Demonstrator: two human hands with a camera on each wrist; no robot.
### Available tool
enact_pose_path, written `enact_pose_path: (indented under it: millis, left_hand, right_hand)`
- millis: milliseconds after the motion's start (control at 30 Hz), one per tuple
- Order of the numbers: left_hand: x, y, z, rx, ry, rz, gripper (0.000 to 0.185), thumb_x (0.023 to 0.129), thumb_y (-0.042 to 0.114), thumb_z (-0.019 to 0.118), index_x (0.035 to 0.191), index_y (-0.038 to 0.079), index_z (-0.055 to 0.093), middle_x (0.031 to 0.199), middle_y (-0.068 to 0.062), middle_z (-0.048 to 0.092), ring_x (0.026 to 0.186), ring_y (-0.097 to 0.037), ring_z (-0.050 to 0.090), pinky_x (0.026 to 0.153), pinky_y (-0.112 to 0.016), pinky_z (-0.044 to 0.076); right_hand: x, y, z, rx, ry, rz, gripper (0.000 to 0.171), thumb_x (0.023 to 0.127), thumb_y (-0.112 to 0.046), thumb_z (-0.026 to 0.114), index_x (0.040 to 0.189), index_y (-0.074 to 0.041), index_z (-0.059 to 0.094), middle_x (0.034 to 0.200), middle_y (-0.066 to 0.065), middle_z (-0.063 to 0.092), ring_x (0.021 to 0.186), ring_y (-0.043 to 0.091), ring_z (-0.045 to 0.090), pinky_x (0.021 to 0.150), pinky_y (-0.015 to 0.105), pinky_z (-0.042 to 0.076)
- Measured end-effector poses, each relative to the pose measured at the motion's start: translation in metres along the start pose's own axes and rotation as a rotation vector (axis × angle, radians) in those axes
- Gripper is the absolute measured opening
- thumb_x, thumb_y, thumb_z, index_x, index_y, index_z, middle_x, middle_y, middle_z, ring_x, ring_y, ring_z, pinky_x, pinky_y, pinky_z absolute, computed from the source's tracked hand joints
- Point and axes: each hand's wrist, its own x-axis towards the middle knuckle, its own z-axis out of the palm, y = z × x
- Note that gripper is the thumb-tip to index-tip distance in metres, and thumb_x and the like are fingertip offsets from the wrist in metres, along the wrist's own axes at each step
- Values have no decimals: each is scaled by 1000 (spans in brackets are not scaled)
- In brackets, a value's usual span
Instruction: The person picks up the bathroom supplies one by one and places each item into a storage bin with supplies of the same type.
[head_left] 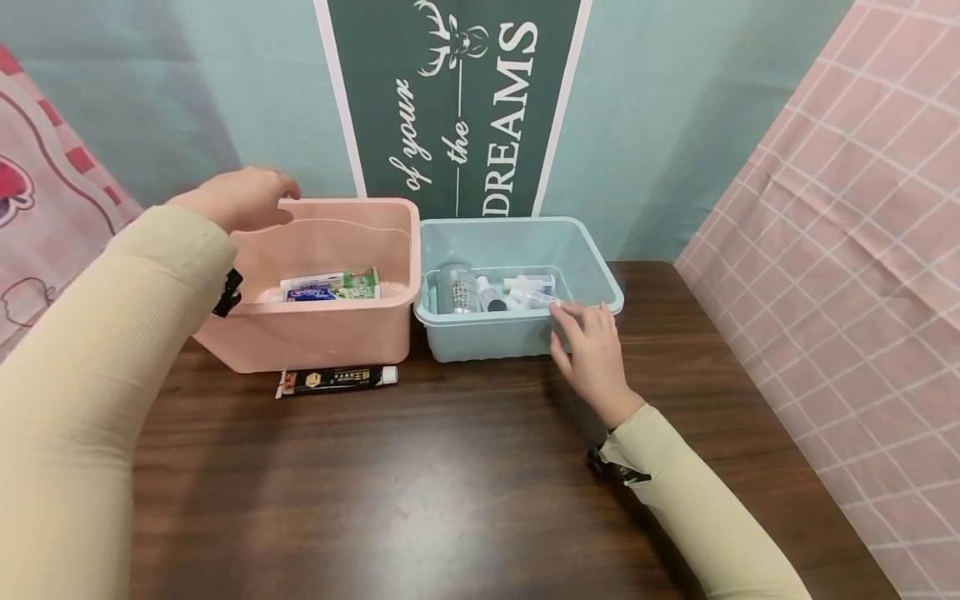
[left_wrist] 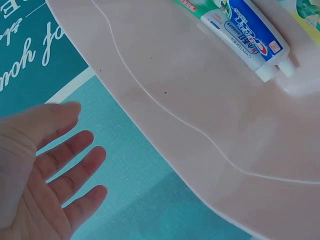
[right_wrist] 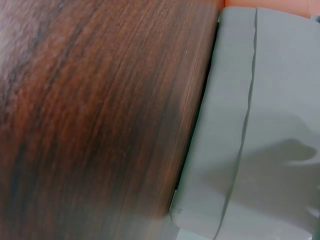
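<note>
My left hand (head_left: 243,198) hovers over the back left rim of the pink bin (head_left: 322,337), fingers loosely bent and holding nothing. In the left wrist view the thumb and fingers (left_wrist: 82,200) are spread apart. A blue toothpaste tube (left_wrist: 255,32) and a white toothpaste tube (left_wrist: 232,42) lie inside that bin. My right hand (head_left: 596,354) is at the front rim of the light blue bin (head_left: 495,342), thumb and index finger apart. Its index fingertip is close to a small clear bottle (head_left: 536,298). The right wrist view shows only the hand's shadow on the bin wall (right_wrist: 270,125).
A black toothpaste tube (head_left: 337,380) with a white cap lies on the wooden table (head_left: 390,500) before the pink bin. Inside the blue bin are a larger clear bottle (head_left: 456,287), a dark-capped white tube (head_left: 489,293) and other small containers. Cloth curtains (head_left: 645,108) stand behind.
</note>
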Motion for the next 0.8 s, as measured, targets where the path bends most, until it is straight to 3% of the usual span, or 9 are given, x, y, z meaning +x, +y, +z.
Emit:
enact_pose_path:
  millis: [167, 533, 800]
  left_hand:
    - [-3, 4, 1, -18, -22, -15, 48, 93, 15, 52, 132, -9, 39, 129, -35, 40, 116, -49, 39, 93, -61, 33]
    - [-22, 15, 7, -1, -2, 12, 48, 92, 17, 55, 131, -8, 42, 128, -35, 40, 115, -48, 41, 93, -61, 34]
    - [-34, 24, 16, 37, 22, 41, 44, 91, 15, 56, 129, -5, 45, 124, -30, 46, 108, -44, 50, 89, -58, 39]
  right_hand:
    - [1, 0, -2, -2, -10, 2, 36, 84, -10, 58, 119, -1, 60, 113, 20, 55, 97, 40, 50, 98, 61, 28]
    - [1, -1, -3, -2, -18, 6, 36, 85, -11, 56, 119, -1, 60, 112, 20, 54, 97, 41, 50, 98, 61, 27]
    - [0, 0, -4, -8, -22, 4, 36, 85, -11, 57, 119, -1, 60, 112, 20, 54, 97, 40, 50, 98, 61, 27]
